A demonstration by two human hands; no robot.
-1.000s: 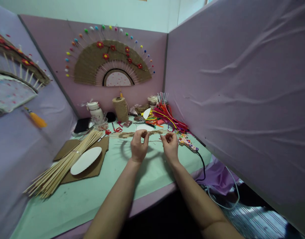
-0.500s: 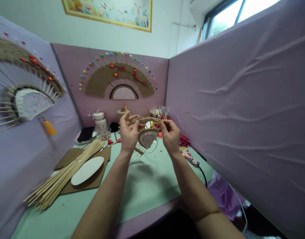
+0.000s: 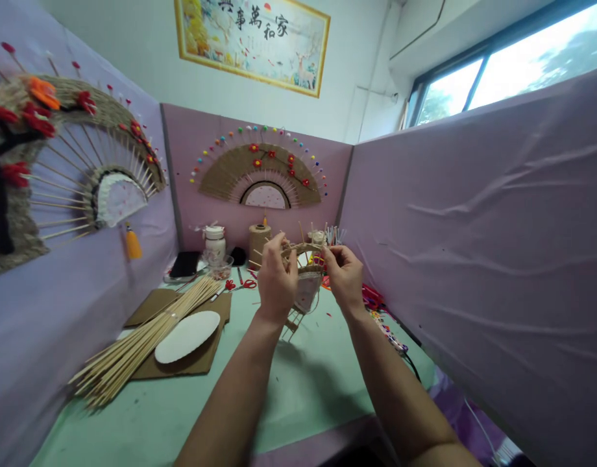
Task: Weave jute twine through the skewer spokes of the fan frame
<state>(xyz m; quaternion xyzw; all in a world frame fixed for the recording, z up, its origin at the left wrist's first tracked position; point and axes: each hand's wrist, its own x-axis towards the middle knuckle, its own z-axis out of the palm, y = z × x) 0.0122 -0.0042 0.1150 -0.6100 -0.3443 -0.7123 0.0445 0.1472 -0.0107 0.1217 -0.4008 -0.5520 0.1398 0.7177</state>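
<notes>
Above the middle of the table a small handmade fan (image 3: 307,290) is held up, tilted. It has thin wooden sticks, a band of brown twine (image 3: 305,248) woven across them and a pale half-round centre. My left hand (image 3: 278,282) is closed on the left part of the woven band, stick ends poking out past its fingers. At the band's right end, the thumb and fingertips of my right hand (image 3: 345,275) pinch the twine. A loose strand hangs beside the fan's centre. The fingertips hide the exact grip points.
On the left, a bundle of sticks (image 3: 147,340) and a white oval card (image 3: 187,337) lie on cardboard (image 3: 215,347). Behind are scissors (image 3: 248,284), a twine spool (image 3: 259,241) and a jar (image 3: 214,243). Finished fans (image 3: 264,162) hang on the partitions. A patterned glue gun (image 3: 389,334) lies right.
The view has swung left and up, so things appear farther right and lower. The fan has turned and tilted, its centre showing narrower. Both hands keep their hold.
</notes>
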